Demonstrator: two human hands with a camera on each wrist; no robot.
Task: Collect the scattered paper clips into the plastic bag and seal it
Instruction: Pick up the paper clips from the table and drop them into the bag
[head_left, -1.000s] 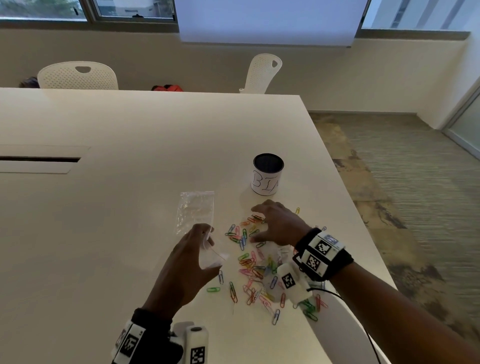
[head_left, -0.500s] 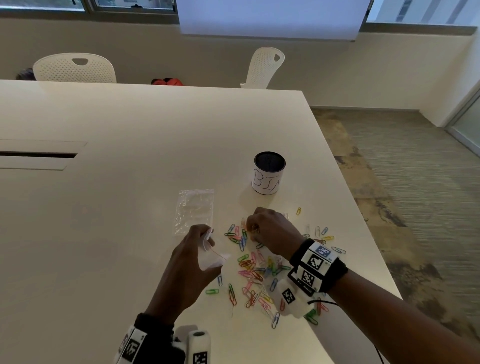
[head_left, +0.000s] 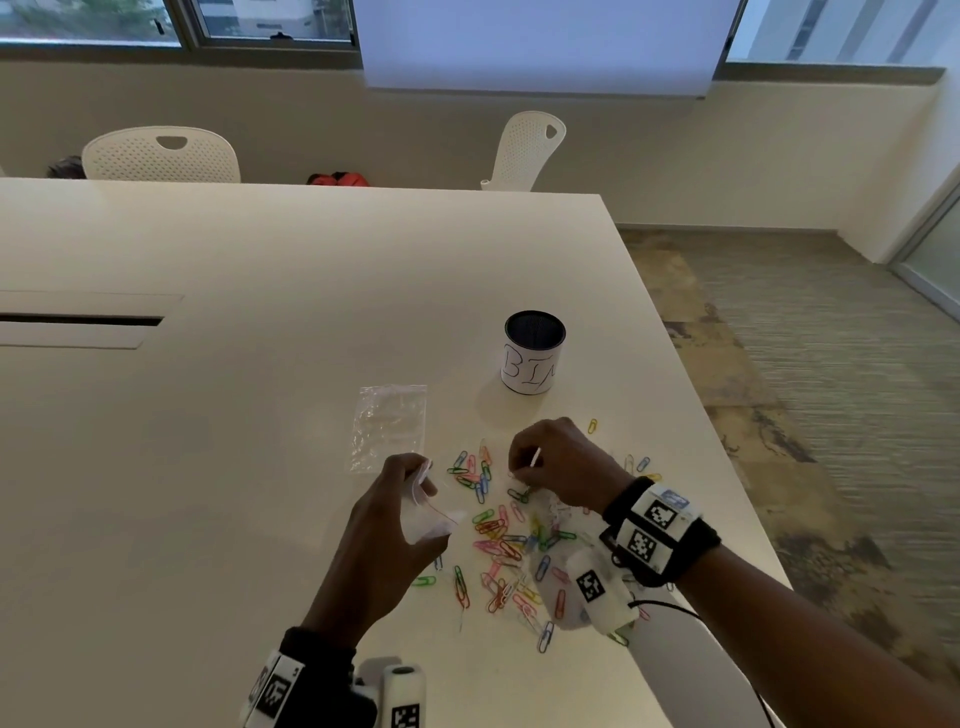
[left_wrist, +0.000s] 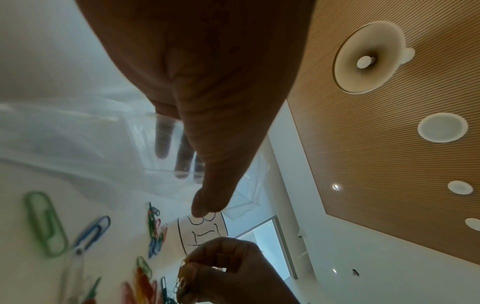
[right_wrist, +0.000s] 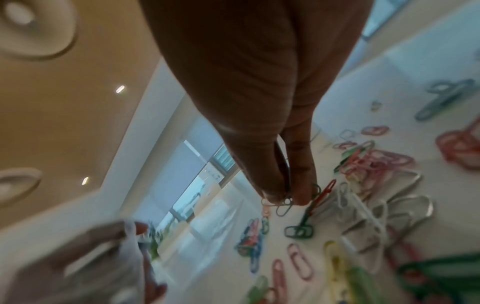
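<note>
The left hand (head_left: 387, 525) grips a clear plastic bag (head_left: 428, 519) by its top edge, fingers curled round the film; the left wrist view shows fingertips (left_wrist: 162, 142) pressed behind the plastic, which the head view hides. The right hand (head_left: 558, 467) has thumb and forefinger closed on a small bunch of clips (right_wrist: 281, 202); only the right wrist view shows them dangling from the pinch, just above the table. The two hands are apart, with loose clips between them.

The scattered paper clips (head_left: 506, 545) lie in a coloured spread under and beside the right wrist, reaching close to the table's (head_left: 234, 441) near right edge. A second bag (head_left: 389, 426) lies flat just beyond the left hand. A white cup (head_left: 532, 356) marked with letters stands beyond the right hand, near that same edge. To the left the tabletop runs wide and bare.
</note>
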